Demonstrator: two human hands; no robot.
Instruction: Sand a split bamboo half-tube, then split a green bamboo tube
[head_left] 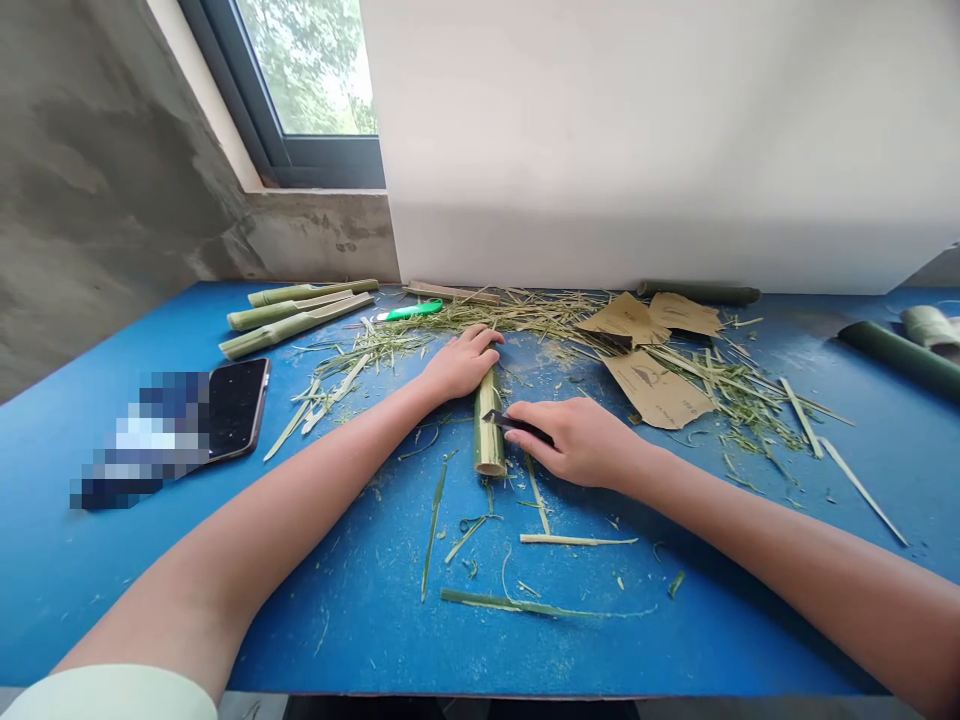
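A short length of bamboo [489,440] lies on the blue table, its cut end toward me and its upper face partly peeled to pale wood. My left hand [463,362] is closed over its far end and presses it against the table. In my right hand [585,440] is a dark-handled utility knife [529,428], gripped with the thumb and fingers along the handle. The blade tip meets, or lies very close to, the peeled face of the bamboo; contact cannot be told for certain.
Bamboo shavings [525,305] pile along the back, beside a green cutter [412,311]. Split bamboo pieces [296,325] and a phone [236,408] lie left. Sandpaper sheets [656,388] are right of centre. Dark bamboo tubes [900,355] rest far right. A loose strip [517,603] lies in front.
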